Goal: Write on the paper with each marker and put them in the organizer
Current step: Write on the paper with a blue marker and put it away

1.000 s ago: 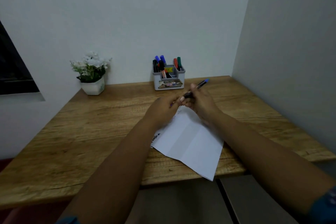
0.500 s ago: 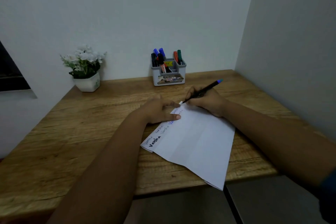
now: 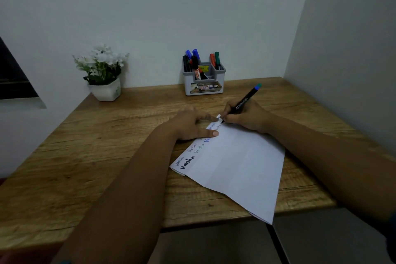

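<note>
the right hand (image 3: 246,117) grips a black marker (image 3: 243,102) with a blue end, its fingers curled round the lower barrel; the marker tilts up and away toward the right wall, and its tip touches the far corner of the paper (image 3: 237,163). the left hand (image 3: 190,125) lies flat with straight fingers pressing the paper's left edge down against the tabletop (image 3: 107,156), thumb tip just beside a line of writing. the paper is a white creased sheet lying askew near the front edge of the tabletop, its near corner hanging over that edge. several handwritten words run along the sheet's left edge, one in thick black ink near the lower left corner, the others thinner, and at least one in blue. the organizer (image 3: 203,80), a grey compartmented box, stands at the back edge of the tabletop against the wall, well apart from the paper; it holds upright markers with black, blue, red and green caps. a white pot of white flowers (image 3: 104,70) sits at the back left corner of the tabletop.
</note>
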